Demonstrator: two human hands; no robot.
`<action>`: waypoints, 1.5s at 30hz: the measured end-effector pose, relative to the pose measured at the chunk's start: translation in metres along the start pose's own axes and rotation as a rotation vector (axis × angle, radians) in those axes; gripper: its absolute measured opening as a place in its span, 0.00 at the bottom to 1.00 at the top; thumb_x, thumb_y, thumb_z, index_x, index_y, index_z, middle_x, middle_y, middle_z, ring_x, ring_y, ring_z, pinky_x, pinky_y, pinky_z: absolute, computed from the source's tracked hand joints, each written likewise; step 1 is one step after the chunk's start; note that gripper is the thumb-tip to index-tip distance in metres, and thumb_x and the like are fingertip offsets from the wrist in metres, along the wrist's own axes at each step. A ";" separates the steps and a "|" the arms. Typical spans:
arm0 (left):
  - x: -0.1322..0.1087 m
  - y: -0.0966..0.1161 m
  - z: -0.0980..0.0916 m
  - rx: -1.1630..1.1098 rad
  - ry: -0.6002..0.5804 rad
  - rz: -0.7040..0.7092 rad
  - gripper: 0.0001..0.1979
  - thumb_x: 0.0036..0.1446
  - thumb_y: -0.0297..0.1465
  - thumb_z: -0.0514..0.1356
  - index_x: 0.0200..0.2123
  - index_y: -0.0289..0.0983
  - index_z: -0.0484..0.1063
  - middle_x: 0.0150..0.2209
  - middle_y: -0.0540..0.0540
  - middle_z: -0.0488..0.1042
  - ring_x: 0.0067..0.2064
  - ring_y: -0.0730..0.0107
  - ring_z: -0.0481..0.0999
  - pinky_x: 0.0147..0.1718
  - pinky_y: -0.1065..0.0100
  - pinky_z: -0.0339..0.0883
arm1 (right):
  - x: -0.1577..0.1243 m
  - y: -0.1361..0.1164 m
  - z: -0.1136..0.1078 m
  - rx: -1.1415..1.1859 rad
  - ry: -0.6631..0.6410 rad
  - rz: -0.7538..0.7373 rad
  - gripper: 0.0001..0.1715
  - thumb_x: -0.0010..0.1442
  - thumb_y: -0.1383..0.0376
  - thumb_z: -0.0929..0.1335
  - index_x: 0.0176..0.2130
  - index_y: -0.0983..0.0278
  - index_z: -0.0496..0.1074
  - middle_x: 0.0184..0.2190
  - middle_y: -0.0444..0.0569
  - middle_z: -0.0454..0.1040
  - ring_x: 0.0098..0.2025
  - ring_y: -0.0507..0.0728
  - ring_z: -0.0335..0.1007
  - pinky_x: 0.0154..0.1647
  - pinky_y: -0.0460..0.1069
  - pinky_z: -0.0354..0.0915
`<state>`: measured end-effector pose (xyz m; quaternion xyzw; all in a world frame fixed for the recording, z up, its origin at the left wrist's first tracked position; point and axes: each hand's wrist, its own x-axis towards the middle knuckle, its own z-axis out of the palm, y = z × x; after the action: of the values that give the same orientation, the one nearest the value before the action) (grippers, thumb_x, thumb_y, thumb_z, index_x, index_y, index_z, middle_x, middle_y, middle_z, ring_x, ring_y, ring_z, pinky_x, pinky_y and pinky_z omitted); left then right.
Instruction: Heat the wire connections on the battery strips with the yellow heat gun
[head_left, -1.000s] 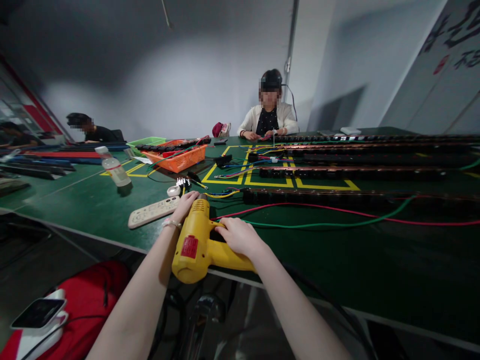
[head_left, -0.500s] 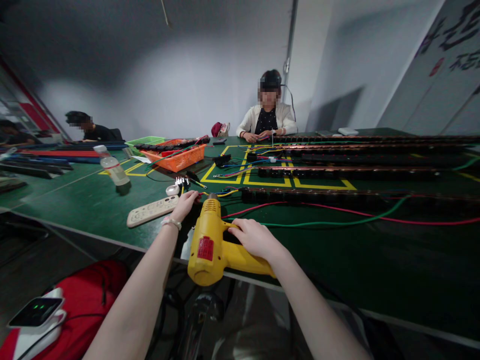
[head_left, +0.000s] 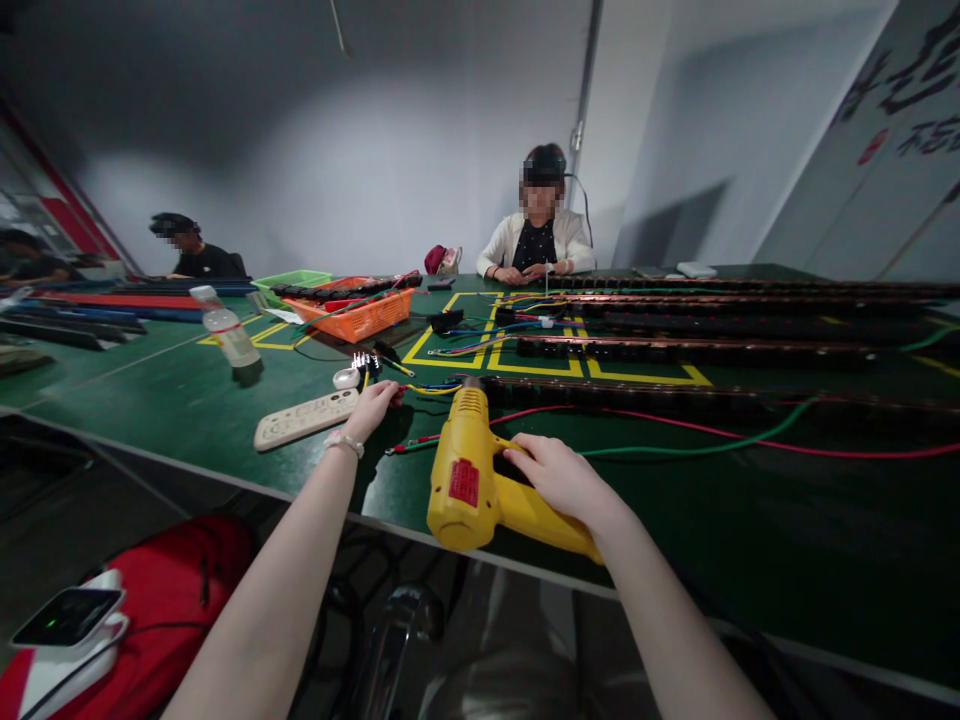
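My right hand [head_left: 559, 475] is closed around the handle of a yellow heat gun [head_left: 466, 470], its metal nozzle pointing away from me toward the wire bundle. Fingers of my left hand [head_left: 375, 408] pinch the ends of thin wires [head_left: 435, 388], yellow and blue ones among them, which run right to a long black strip [head_left: 600, 392]. Between my hands, red and green cables [head_left: 409, 446] with ring-terminal ends lie on the table. A beige power strip [head_left: 304, 418] sits beside my left wrist, with a small white round object [head_left: 346, 378] behind it.
Several more long dark strips [head_left: 675, 348] lie across the green table [head_left: 150, 400]. An orange basket [head_left: 367, 318], a green basket [head_left: 300, 280] and a bottle [head_left: 229, 330] stand at the left. A co-worker [head_left: 536, 235] sits opposite. A red bag or cushion [head_left: 187, 570] is at lower left.
The heat gun has moved right in my right hand, baring the red and green cable ends. My left hand stays in place, pinching the wire ends.
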<state>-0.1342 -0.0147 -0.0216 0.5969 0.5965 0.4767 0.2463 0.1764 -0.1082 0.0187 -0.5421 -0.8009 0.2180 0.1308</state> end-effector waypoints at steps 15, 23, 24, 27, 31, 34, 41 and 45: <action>0.004 -0.006 0.002 0.046 0.019 0.008 0.20 0.49 0.48 0.52 0.20 0.37 0.65 0.21 0.48 0.67 0.26 0.67 0.66 0.28 0.68 0.59 | -0.001 -0.003 0.002 -0.051 0.000 -0.026 0.15 0.67 0.59 0.57 0.38 0.61 0.68 0.39 0.48 0.75 0.40 0.55 0.70 0.33 0.46 0.54; 0.002 -0.004 0.003 0.039 0.041 0.014 0.22 0.50 0.49 0.51 0.18 0.37 0.65 0.20 0.47 0.68 0.26 0.68 0.66 0.30 0.68 0.59 | 0.005 -0.031 0.018 -0.088 -0.013 -0.074 0.17 0.66 0.58 0.56 0.41 0.61 0.69 0.41 0.49 0.75 0.43 0.58 0.70 0.33 0.47 0.55; 0.001 -0.003 0.004 0.029 0.043 0.013 0.22 0.50 0.49 0.51 0.18 0.37 0.65 0.20 0.47 0.68 0.26 0.68 0.66 0.30 0.68 0.59 | 0.006 -0.035 0.019 -0.091 -0.016 -0.078 0.17 0.66 0.58 0.56 0.41 0.61 0.69 0.41 0.49 0.75 0.44 0.58 0.70 0.34 0.47 0.55; 0.000 -0.001 0.005 -0.001 0.042 0.002 0.22 0.49 0.49 0.53 0.19 0.37 0.66 0.20 0.48 0.68 0.26 0.69 0.65 0.29 0.69 0.59 | 0.010 -0.044 0.024 -0.092 -0.028 -0.092 0.17 0.66 0.57 0.56 0.41 0.60 0.69 0.41 0.49 0.75 0.44 0.58 0.70 0.35 0.48 0.57; -0.002 0.003 0.004 -0.022 0.045 0.012 0.21 0.49 0.48 0.55 0.20 0.36 0.66 0.20 0.49 0.67 0.26 0.70 0.64 0.27 0.70 0.59 | 0.017 -0.054 0.029 -0.087 -0.032 -0.101 0.18 0.66 0.57 0.55 0.41 0.60 0.70 0.42 0.50 0.75 0.46 0.58 0.70 0.39 0.48 0.59; -0.002 0.006 0.003 -0.011 0.087 -0.001 0.20 0.52 0.47 0.57 0.21 0.35 0.68 0.22 0.49 0.69 0.28 0.68 0.67 0.28 0.69 0.61 | 0.022 -0.061 0.034 -0.080 -0.026 -0.111 0.19 0.66 0.57 0.55 0.42 0.61 0.70 0.43 0.51 0.75 0.47 0.58 0.70 0.40 0.49 0.60; -0.004 0.006 -0.003 -0.014 0.137 -0.047 0.16 0.60 0.38 0.56 0.47 0.34 0.69 0.46 0.44 0.71 0.43 0.64 0.72 0.42 0.59 0.70 | 0.033 -0.078 0.044 -0.062 -0.013 -0.135 0.19 0.65 0.58 0.55 0.44 0.61 0.70 0.45 0.52 0.75 0.48 0.59 0.70 0.42 0.51 0.61; -0.004 0.006 -0.004 -0.019 0.144 -0.062 0.17 0.60 0.37 0.56 0.50 0.35 0.67 0.49 0.42 0.69 0.47 0.62 0.71 0.44 0.57 0.69 | 0.033 -0.080 0.045 -0.054 -0.004 -0.139 0.19 0.65 0.58 0.56 0.45 0.61 0.70 0.46 0.52 0.74 0.49 0.59 0.70 0.42 0.51 0.61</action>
<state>-0.1347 -0.0208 -0.0158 0.5398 0.6264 0.5162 0.2230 0.0793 -0.1127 0.0181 -0.4881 -0.8425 0.1878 0.1292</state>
